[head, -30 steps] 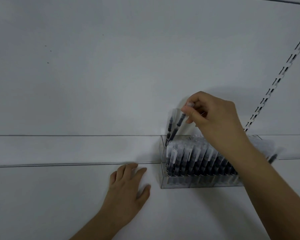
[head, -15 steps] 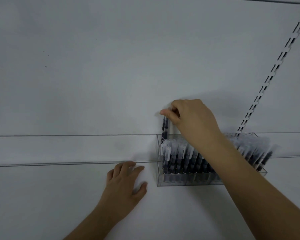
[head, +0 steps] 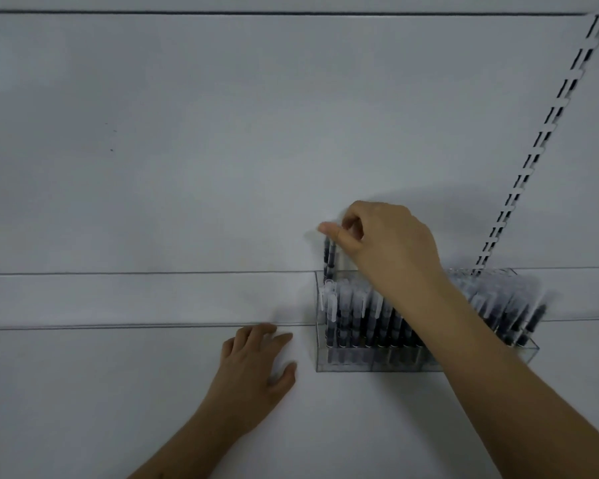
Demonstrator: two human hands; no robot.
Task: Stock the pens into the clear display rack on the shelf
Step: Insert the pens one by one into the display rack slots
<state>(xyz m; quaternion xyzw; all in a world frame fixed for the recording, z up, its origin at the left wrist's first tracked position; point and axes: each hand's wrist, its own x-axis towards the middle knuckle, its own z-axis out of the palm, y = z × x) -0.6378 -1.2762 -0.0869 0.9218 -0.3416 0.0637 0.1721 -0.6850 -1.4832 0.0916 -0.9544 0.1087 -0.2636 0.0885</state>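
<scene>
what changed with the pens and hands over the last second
The right hand swung its two pinched pens from a slant to nearly upright and lowered their tips into the back left corner of the clear display rack. It still pinches them. The left hand stays flat on the shelf, and the rack has not moved.

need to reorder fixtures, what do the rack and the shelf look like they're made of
The display rack looks like clear rigid plastic, likely acrylic: its walls are see-through with sharp glossy edges, and the pens show through them. The shelf looks like painted metal or laminate with a matt white finish: flat, even, no grain or shine. The frame cannot settle which.
</scene>
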